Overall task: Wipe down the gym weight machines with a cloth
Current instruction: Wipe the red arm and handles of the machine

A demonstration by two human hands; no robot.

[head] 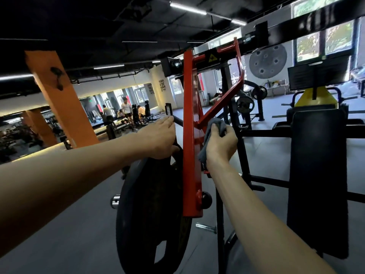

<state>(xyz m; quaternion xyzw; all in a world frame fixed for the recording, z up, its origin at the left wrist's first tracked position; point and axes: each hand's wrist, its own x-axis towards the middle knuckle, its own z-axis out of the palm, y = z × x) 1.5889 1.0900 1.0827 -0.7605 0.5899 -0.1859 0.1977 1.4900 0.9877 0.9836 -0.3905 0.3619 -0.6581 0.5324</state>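
Gym floor, dim black ceiling with strip lights; plate-loaded weight machine in foreground.

Orange pillar [59, 99] far left, with several people near a mirrored wall behind it. Left hand [160, 139] rests on top edge of black weight plate [150, 210], fingers extended and relaxed, not curled round anything. Plate hangs just left of red lever arm [190, 145], which stands near upright. Right hand [220, 144] grips grey cloth [212, 133], fingers curled round the bunched fabric; cloth pressed against right face of red arm, at the joint where the diagonal red brace [221, 103] meets it. Black back pad [318, 175] to the right, upright. Yellow machine part [316, 97] behind the pad.
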